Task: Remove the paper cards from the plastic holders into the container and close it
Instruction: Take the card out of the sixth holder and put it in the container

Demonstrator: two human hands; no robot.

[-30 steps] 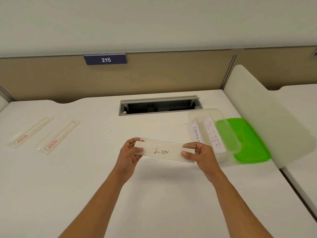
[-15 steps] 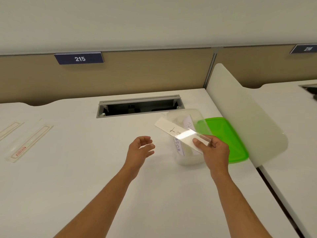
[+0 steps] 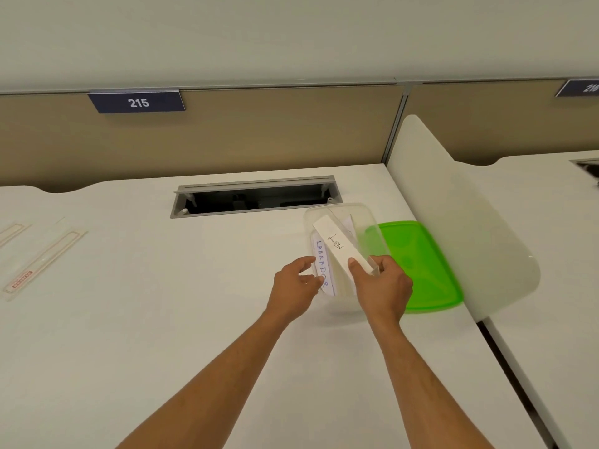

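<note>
My right hand point(image 3: 381, 286) pinches the near end of a clear plastic holder with the white "LION" card point(image 3: 337, 246) in it, slanted over the open clear container point(image 3: 343, 209). Inside the container lies a "LABRADOR" card point(image 3: 322, 267) and at least one more card. With its fingers apart, my left hand point(image 3: 295, 283) rests against the container's near-left wall and grips nothing. The green lid point(image 3: 421, 270) lies flat on the desk just right of the container.
Two empty plastic holders point(image 3: 45, 257) point(image 3: 11, 231) lie at the desk's far left. An open cable slot point(image 3: 256, 197) sits behind the container. A white curved divider point(image 3: 453, 222) stands along the desk's right edge, close to the lid.
My left hand let go of the holder and moved right to the container's side. My right hand carried the holder with the LION card over the container. The view shifted right.
</note>
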